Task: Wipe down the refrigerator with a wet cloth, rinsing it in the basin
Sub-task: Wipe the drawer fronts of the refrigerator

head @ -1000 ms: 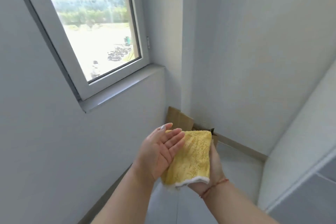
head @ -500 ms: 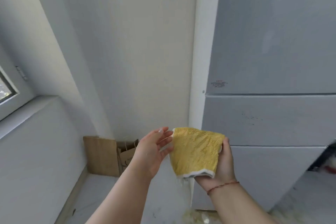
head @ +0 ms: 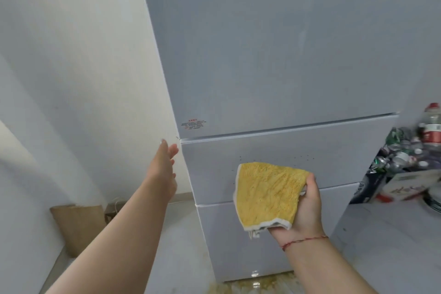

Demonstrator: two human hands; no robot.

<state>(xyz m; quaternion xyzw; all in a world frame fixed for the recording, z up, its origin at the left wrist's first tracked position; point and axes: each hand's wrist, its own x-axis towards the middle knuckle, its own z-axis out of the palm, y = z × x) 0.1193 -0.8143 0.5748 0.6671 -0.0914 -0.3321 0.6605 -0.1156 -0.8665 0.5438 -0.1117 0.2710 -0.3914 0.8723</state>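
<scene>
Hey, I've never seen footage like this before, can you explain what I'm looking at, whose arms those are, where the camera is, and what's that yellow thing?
There is no machine here. The camera is worn on a person's head, looking forward and down, so the two bare arms are the wearer's own. The right hand holds a yellow cloth, fingers curled around its edge, in front of a tall pale grey refrigerator. The left hand is open with straight fingers, reaching toward the refrigerator's left front edge. Dark specks dot the middle door panel just above the cloth. To the right is a pile of bottles and cans; a brown paper bag stands on the floor at lower left.
</scene>
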